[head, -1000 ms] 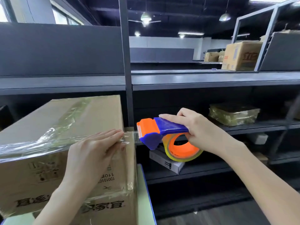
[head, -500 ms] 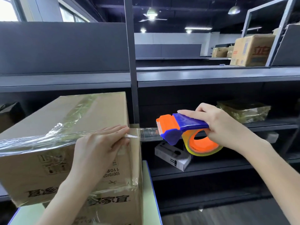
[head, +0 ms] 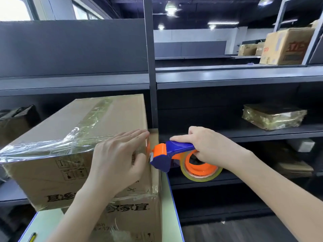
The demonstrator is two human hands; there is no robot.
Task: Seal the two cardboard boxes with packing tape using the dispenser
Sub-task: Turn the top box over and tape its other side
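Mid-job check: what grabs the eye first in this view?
The orange-and-blue tape dispenser, centre frame, is gripped by the right hand, its blade end at the right edge of the upper cardboard box. The left hand presses flat on that box's taped front, near the corner. A gold-wrapped parcel sits on the right shelf.

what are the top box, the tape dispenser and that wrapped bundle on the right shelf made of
The top box: matte brown cardboard, by its printed marks and sharp folded edges, with glossy clear tape wrinkled over it. The dispenser: smooth moulded plastic, blue and orange, probably hard. The bundle: shiny yellowish film wrap, creased with highlights; contents hidden.
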